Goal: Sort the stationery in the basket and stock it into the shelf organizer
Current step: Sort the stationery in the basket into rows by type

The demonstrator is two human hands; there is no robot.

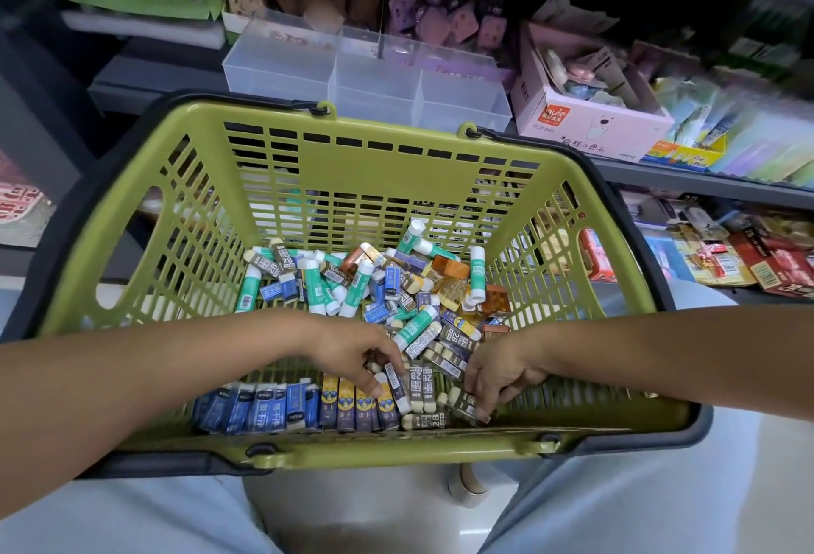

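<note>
Shelves point(660, 176) of packaged stationery fill the background, and on the nearest grey one sits a clear organizer point(365, 77) split into compartments, just behind the far rim of the basket. To its right stands a pink box point(586, 121) of small items.

The green basket point(352, 174) with its dark handles folded down rests across the person's lap, taking up most of the view. Its floor holds a loose heap point(387, 284) of glue sticks with green labels, sleeved erasers and amber-coloured pieces (what those are is unclear), piled toward the middle and right. Along the near wall the erasers stand in sorted rows: blue sleeves point(260, 408) at the left, then yellow-and-purple sleeves point(352, 406) beside them, then grey 2B erasers point(420, 381) further right.

Both forearms reach in over the near rim. The left hand point(352, 355) is palm down at the end of the yellow-and-purple row, its fingers curled and pinching an upright eraser point(394, 381) with a barcode showing, which touches the row's last piece. The right hand point(497, 377) is near it to the right, fingers bent downward and closed around a grey eraser point(467, 403) lying among other 2B ones at the basket floor. The two hands are apart, with the standing 2B erasers between them.
</note>
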